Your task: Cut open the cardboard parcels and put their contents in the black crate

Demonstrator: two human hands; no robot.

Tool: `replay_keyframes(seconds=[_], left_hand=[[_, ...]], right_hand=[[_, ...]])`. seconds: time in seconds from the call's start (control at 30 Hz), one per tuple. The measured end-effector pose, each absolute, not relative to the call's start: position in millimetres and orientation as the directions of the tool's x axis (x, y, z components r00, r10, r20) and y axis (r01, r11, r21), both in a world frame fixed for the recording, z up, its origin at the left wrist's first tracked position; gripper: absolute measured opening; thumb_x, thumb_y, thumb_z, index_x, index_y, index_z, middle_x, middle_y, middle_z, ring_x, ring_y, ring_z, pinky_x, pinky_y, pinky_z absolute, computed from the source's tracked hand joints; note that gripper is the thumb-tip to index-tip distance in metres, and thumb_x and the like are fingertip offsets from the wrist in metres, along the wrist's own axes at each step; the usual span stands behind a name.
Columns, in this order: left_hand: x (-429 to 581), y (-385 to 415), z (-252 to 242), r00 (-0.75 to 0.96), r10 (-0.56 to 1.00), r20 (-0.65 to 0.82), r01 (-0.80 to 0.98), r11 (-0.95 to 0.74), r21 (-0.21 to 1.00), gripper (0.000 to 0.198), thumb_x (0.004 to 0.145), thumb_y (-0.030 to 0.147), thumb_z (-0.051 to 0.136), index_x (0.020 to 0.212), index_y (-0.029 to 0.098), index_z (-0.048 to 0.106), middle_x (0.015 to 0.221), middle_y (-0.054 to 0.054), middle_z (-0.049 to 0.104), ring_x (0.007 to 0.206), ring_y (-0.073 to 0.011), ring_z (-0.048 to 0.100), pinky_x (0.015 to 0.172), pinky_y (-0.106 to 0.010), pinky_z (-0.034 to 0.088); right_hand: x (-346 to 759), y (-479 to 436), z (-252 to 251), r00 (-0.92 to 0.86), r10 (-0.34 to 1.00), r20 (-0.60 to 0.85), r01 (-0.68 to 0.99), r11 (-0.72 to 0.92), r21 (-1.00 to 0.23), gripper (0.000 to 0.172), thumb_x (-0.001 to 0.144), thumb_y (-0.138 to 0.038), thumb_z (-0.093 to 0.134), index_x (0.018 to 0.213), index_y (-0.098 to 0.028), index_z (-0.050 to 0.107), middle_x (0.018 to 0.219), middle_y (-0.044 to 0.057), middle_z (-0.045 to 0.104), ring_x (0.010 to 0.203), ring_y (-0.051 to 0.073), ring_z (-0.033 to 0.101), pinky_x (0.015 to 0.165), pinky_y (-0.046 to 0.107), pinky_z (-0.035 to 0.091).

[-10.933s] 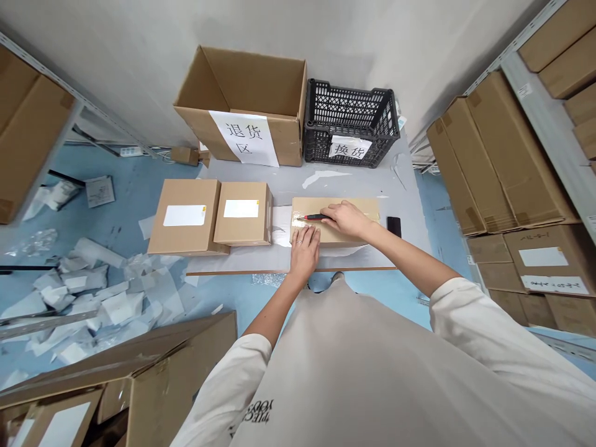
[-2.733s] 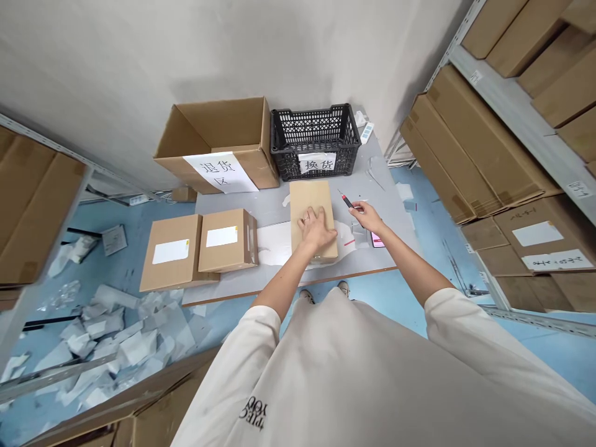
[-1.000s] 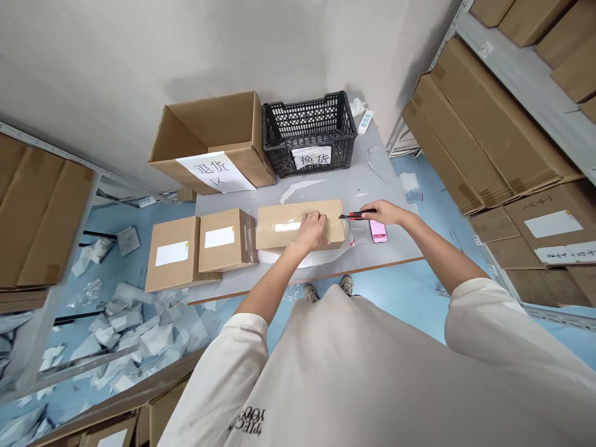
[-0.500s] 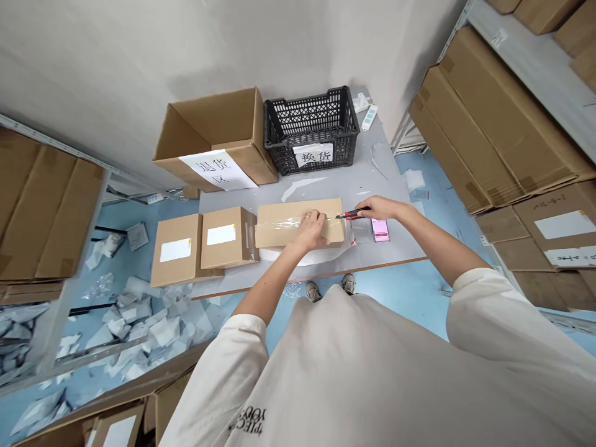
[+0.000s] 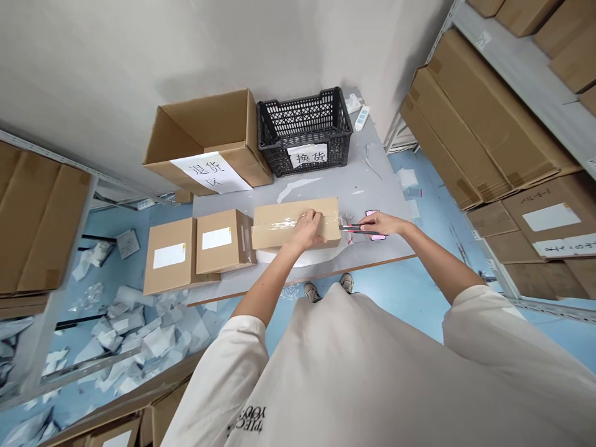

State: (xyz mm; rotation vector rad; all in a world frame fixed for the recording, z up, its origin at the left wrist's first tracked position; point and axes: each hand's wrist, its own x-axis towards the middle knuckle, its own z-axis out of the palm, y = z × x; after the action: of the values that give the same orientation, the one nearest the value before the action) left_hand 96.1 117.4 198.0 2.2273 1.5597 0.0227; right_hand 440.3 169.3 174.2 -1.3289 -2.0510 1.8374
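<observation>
A long cardboard box (image 5: 274,222) with clear tape along its top lies on the grey table (image 5: 367,167). My left hand (image 5: 308,231) rests on its top near the right end, fingers spread and pressing down. My right hand (image 5: 380,223) is closed round a red and black utility knife (image 5: 356,229). Its blade points left, at the box's right end face; whether it touches the cardboard or tape is hard to tell. Under the right hand lies a phone with a pink screen (image 5: 378,236), partly covered. White wrapping (image 5: 298,258) sticks out beneath the box's front edge.
Two labelled cardboard boxes (image 5: 223,239) stand left of the long box. Behind are a large open carton (image 5: 205,127) with a paper sign and a black plastic crate (image 5: 305,127). Shelves of cartons (image 5: 484,118) flank the table. Paper scraps (image 5: 153,335) litter the floor at left.
My right hand and the knife have moved slightly down and right, from the box's top edge to its right end, now covering part of the phone. My left hand stays on the box.
</observation>
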Motion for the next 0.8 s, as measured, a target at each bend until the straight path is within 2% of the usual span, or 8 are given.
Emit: replay_keyframes(seconds=[0.1,0.17,0.27,0.37,0.47,0.57,0.8], left_hand=[[92.5,116.9,194.6,0.393,0.901,-0.184,0.868,-0.298,0.396,0.088,0.077,0.036,0.099,0.153,0.022,0.058,0.144,-0.017,0.058,0.142,-0.0435,0.06,0.124,-0.055,0.05],[89.6,118.6,192.0,0.39,0.91,-0.139,0.842,-0.291,0.455,0.091,0.085,0.039,0.093,0.164,0.023,0.051,0.15,-0.018,0.057,0.139,-0.0414,0.063,0.122,-0.055,0.053],[86.4,125.9,189.4,0.32,0.946,-0.047,0.825,-0.254,0.505,0.069,0.104,0.034,0.067,0.169,0.023,0.048,0.16,-0.019,0.054,0.138,-0.038,0.066,0.121,-0.054,0.054],[85.1,134.1,189.0,0.269,0.963,-0.001,0.848,-0.236,0.474,0.053,0.108,0.025,0.051,0.161,0.022,0.058,0.164,-0.019,0.057,0.148,-0.0387,0.06,0.125,-0.056,0.05],[85.1,136.9,188.6,0.28,0.96,-0.019,0.868,-0.245,0.432,0.052,0.105,0.026,0.057,0.156,0.023,0.063,0.168,-0.018,0.058,0.157,-0.0401,0.052,0.131,-0.058,0.043],[84.9,136.7,186.7,0.311,0.95,-0.028,0.869,-0.273,0.412,0.054,0.104,0.028,0.058,0.158,0.022,0.062,0.172,-0.018,0.056,0.162,-0.0396,0.048,0.136,-0.058,0.036],[84.8,149.9,180.4,0.346,0.936,-0.065,0.885,-0.303,0.355,0.072,0.1,0.033,0.061,0.169,0.019,0.051,0.183,-0.022,0.043,0.171,-0.0418,0.038,0.142,-0.063,0.023]], right_hand=[[446.8,162.7,174.4,-0.571,0.67,-0.474,0.51,-0.164,-0.845,0.051,0.085,-0.071,0.084,0.1,-0.023,0.079,0.072,-0.001,0.074,0.061,0.017,0.061,0.056,0.027,0.045],[451.1,158.2,175.6,-0.508,0.722,-0.471,0.477,-0.22,-0.851,0.054,0.087,-0.076,0.083,0.102,-0.024,0.073,0.077,0.0,0.077,0.061,0.017,0.063,0.056,0.027,0.047],[450.9,150.7,182.2,-0.415,0.82,-0.395,0.467,-0.18,-0.865,0.055,0.095,-0.078,0.076,0.112,-0.026,0.069,0.083,0.001,0.079,0.062,0.017,0.062,0.057,0.028,0.048],[440.6,141.6,193.2,-0.382,0.882,-0.277,0.558,-0.019,-0.83,0.05,0.106,-0.072,0.062,0.12,-0.026,0.074,0.086,0.001,0.08,0.07,0.021,0.066,0.065,0.032,0.054],[427.1,131.8,201.3,-0.426,0.893,-0.142,0.641,0.187,-0.745,0.043,0.11,-0.059,0.057,0.13,-0.029,0.079,0.108,0.004,0.085,0.094,0.027,0.076,0.085,0.039,0.061],[418.9,123.8,201.5,-0.494,0.868,-0.048,0.68,0.352,-0.643,0.04,0.108,-0.047,0.062,0.139,-0.029,0.08,0.126,0.009,0.083,0.112,0.031,0.076,0.099,0.043,0.06],[418.9,121.5,188.2,-0.511,0.859,-0.032,0.769,0.44,-0.464,0.042,0.106,-0.036,0.066,0.146,-0.027,0.078,0.119,0.012,0.079,0.107,0.031,0.073,0.097,0.042,0.057]])
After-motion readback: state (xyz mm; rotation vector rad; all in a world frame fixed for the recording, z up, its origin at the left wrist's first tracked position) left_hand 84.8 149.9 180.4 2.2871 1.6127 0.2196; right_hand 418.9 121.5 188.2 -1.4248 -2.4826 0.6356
